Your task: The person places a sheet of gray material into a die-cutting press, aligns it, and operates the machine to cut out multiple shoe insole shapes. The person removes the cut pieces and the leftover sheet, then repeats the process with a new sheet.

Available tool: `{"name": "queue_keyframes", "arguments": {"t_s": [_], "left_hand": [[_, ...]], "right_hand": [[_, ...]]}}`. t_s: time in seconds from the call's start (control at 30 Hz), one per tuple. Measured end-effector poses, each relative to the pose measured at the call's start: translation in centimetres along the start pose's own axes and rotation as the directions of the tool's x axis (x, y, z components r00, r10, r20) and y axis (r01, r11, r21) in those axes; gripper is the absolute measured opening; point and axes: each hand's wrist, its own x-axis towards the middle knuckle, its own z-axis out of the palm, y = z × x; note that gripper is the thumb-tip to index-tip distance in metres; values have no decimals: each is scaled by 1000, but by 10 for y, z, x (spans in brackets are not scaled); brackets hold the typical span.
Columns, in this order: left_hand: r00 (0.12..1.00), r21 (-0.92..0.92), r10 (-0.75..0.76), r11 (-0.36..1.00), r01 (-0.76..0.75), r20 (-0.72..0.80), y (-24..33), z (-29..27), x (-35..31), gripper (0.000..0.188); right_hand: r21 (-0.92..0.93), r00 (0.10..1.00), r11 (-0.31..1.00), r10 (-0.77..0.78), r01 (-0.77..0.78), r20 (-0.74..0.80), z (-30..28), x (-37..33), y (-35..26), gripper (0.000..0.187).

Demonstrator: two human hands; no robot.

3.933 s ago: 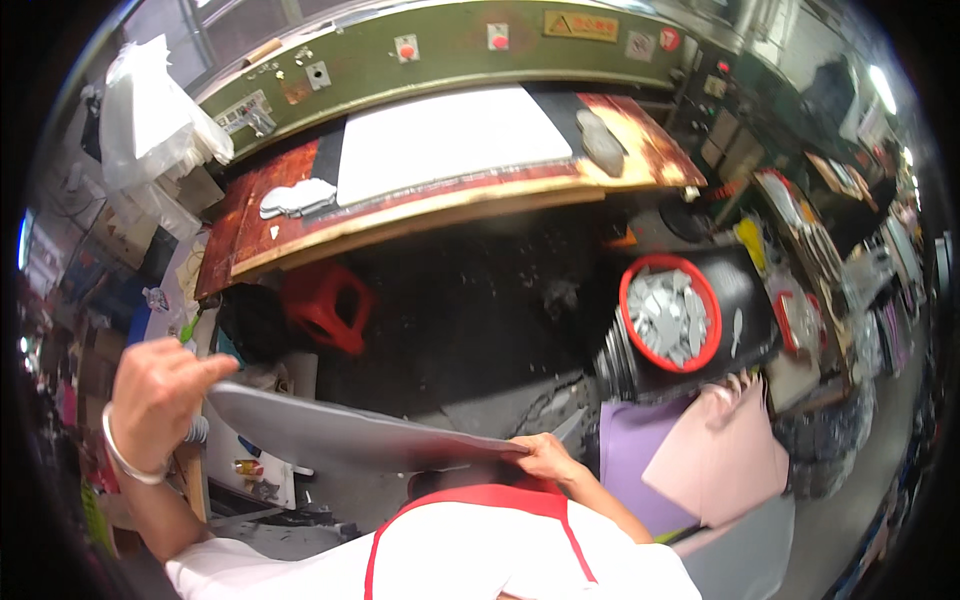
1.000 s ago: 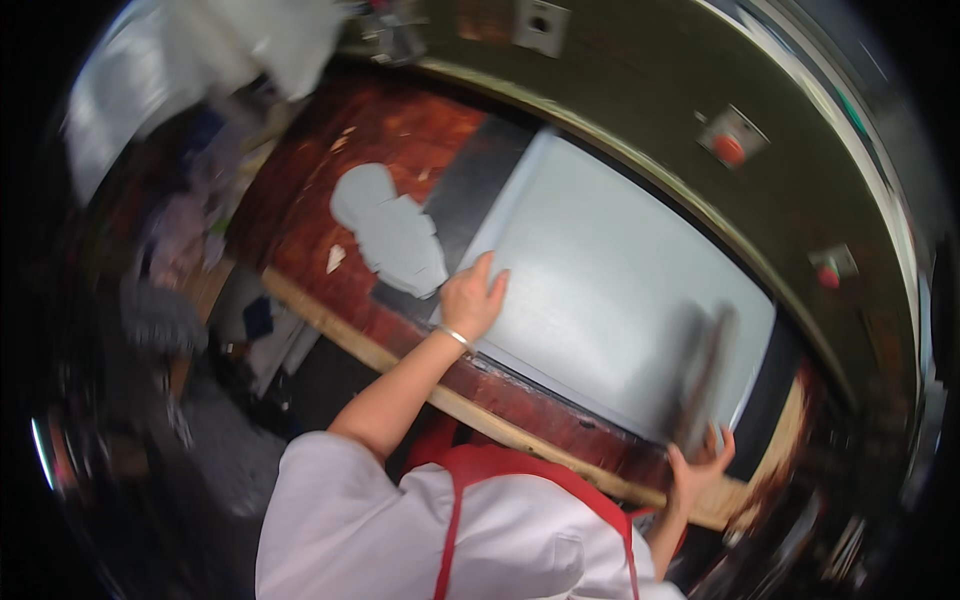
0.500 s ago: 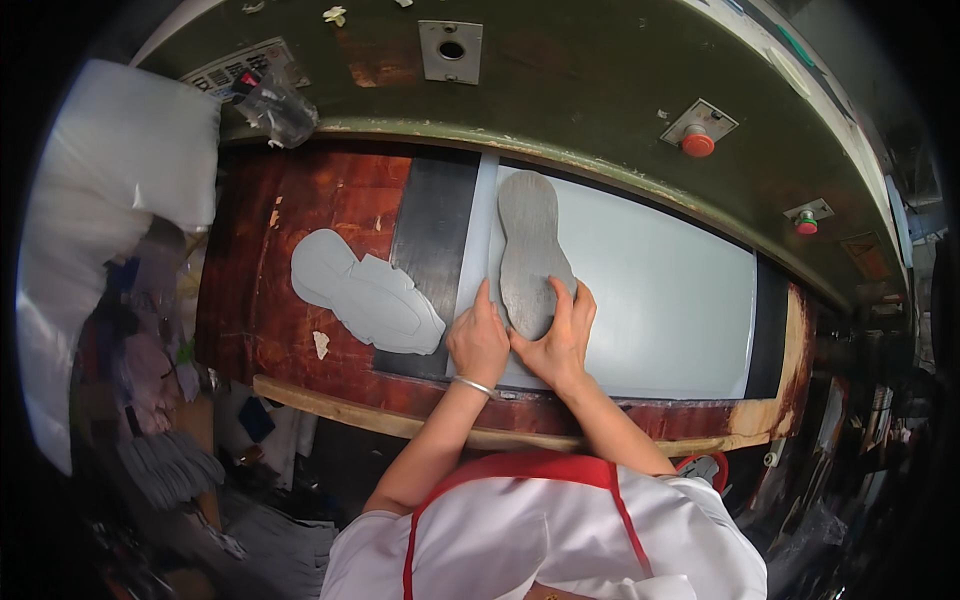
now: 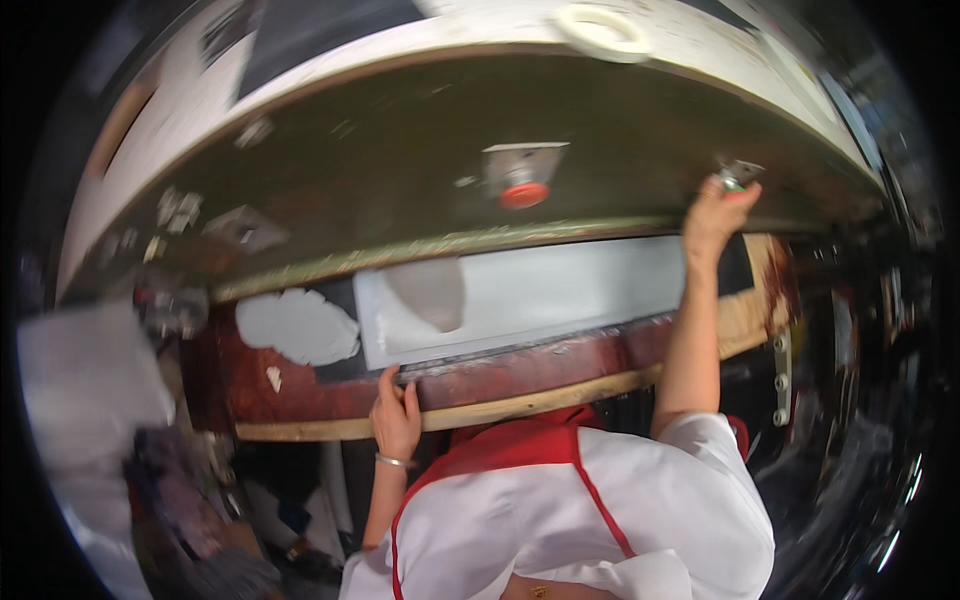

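My right hand (image 4: 722, 218) is raised to a small knob-like button (image 4: 738, 184) on the green machine front, its fingers closed about it. Near the front edge of the work surface, my left hand (image 4: 397, 418) holds nothing, thumb and forefinger apart, fingertips just below the pale board (image 4: 570, 290). A grey shoe sole (image 4: 432, 295) lies on that board, and the green beam (image 4: 400, 170) hides its far end. Left of the board lies a light grey sheet piece (image 4: 297, 325) on the red-brown surface (image 4: 300, 395). Motion blurs the picture.
A larger red button (image 4: 523, 192) sits on the beam's middle. Atop the machine lies a cream ring (image 4: 602, 33). A wooden strip (image 4: 500, 408) edges the table's front. White wrapped material (image 4: 90, 370) stands at left, beside a clear cup (image 4: 172, 312).
Both my hands have left the sole. The right went up and right to the small button; the left drew back to the table's front. The view has shifted, and the beam now covers more of the sole.
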Motion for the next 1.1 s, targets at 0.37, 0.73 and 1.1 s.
{"name": "queue_keyframes", "arguments": {"t_s": [0.37, 0.73, 1.1], "left_hand": [[950, 155, 288, 951, -269, -120, -31, 25, 69, 24], [941, 215, 312, 935, -280, -131, -116, 37, 141, 31], [971, 94, 229, 970, -222, -74, -56, 17, -33, 21]], "right_hand": [[-53, 989, 987, 148, -149, -18, 6, -36, -7, 99], [202, 949, 979, -58, -7, 311, -18, -233, -13, 16], [293, 845, 941, -13, -171, 535, -31, -239, -61, 33]]}}
